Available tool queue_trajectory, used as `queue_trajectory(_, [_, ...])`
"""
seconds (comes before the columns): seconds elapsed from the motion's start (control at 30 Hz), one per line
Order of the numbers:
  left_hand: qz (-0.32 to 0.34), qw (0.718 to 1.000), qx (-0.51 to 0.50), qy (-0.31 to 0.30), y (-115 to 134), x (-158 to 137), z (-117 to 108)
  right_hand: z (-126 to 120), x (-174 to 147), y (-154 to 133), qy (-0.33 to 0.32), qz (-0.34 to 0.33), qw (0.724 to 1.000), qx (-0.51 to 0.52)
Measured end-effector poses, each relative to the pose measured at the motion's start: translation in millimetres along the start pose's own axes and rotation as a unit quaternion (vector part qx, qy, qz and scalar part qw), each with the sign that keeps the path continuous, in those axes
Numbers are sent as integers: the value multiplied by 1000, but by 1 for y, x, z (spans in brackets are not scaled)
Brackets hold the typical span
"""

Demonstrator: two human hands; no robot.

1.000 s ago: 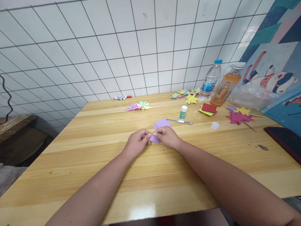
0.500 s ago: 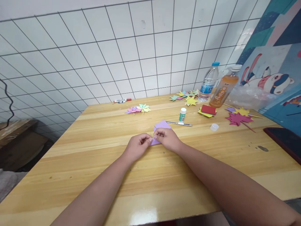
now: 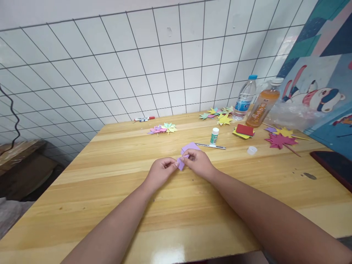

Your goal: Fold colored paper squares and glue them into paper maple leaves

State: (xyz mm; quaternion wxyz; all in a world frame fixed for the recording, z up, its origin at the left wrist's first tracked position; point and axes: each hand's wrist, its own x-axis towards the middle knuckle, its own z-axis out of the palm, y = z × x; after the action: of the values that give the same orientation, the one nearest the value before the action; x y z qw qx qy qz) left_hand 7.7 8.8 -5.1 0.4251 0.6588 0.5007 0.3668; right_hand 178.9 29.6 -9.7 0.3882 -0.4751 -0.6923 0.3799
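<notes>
Between both hands is a small piece of folded purple paper (image 3: 181, 163), pinched at its two sides. My left hand (image 3: 162, 171) closes thumb and finger on its left edge. My right hand (image 3: 198, 162) grips it from the right, hiding part of it. Just behind the fingers, more purple paper (image 3: 190, 146) lies flat on the table. Close beyond it are a slim pen-like tool (image 3: 211, 146) and an upright glue stick (image 3: 214, 136) with a white cap.
Folded paper leaves (image 3: 163, 128) lie at the back, more (image 3: 220, 116) by the water bottle (image 3: 244, 98) and orange drink bottle (image 3: 263, 104). At right are coloured paper squares (image 3: 244, 130), a clear cap (image 3: 252, 150), a crimson paper leaf (image 3: 280, 140) and a dark flat device (image 3: 332, 167).
The small purple paper between my fingers has turned and now shows a tilted, pointed shape. Both hands keep nearly the same place; the view has shifted slightly.
</notes>
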Motion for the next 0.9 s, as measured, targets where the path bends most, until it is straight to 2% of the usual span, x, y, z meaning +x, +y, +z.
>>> queue_trajectory(0.1, [-7,999,-12,-43,-1,-1,-1,-3,-2,-3,11,-50,999,-15])
queue_trajectory(0.23, [-45,996,-71,-10,0,0,-6,-11,-9,-7,57,-139,988,-25])
queue_trajectory(0.3, [-63,992,-106,8,1,1,-8,-15,-12,-8,31,-209,973,-93])
queue_trajectory(0.37, [-71,988,-134,11,2,2,-10,-17,-13,-9,-24,-273,948,-163])
queue_trajectory(0.43, [-70,987,-145,4,2,2,-11,-16,-12,-8,-61,-306,929,-202])
queue_trajectory(0.5, [-70,987,-146,-1,1,2,-12,-14,-10,-6,-66,-315,923,-211])
queue_trajectory(0.63, [-67,990,-125,-7,1,0,-11,-11,-6,-2,-44,-299,937,-178])
queue_trajectory(0.73, [-43,995,-92,-2,1,0,-9,-8,-5,-1,-17,-250,961,-119])
queue_trajectory(0.8, [-16,997,-70,21,1,0,-6,-5,-5,-3,7,-186,981,-45])
queue_trajectory(0.9, [23,998,-23,61,1,0,-2,1,-4,-7,-2,-29,994,103])
